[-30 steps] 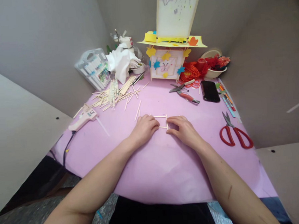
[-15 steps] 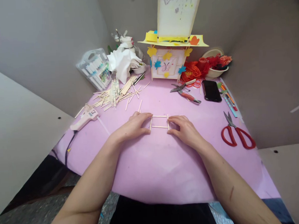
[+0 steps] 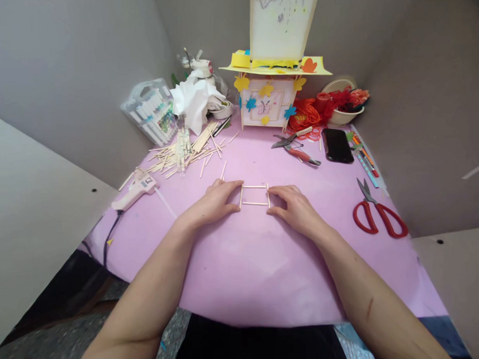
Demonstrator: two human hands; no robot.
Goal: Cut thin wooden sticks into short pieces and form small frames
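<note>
Thin wooden sticks lie as a small rectangle on the pink-covered table point(image 3: 245, 286). My left hand point(image 3: 216, 203) has thumb and fingertips at the two ends of the left stick point(image 3: 241, 197). At the opposite side, my right hand point(image 3: 292, 204) grips the right stick point(image 3: 268, 196) the same way. Between them run a far stick point(image 3: 255, 186) and a near stick point(image 3: 255, 204), roughly parallel. Whether the corners are joined is too small to tell. Just beyond my left hand lies another loose stick point(image 3: 223, 170).
Left: a glue gun point(image 3: 133, 191), a pile of sticks point(image 3: 193, 150) and a marker case point(image 3: 151, 114). A paper-covered stick lantern point(image 3: 264, 100) stands behind. Right: pruning shears point(image 3: 296, 148), a phone point(image 3: 338, 145), pens point(image 3: 366, 162) and red-handled scissors point(image 3: 375, 212).
The whole view has shifted very slightly. Both hands keep their hold at the two sides of the stick rectangle.
</note>
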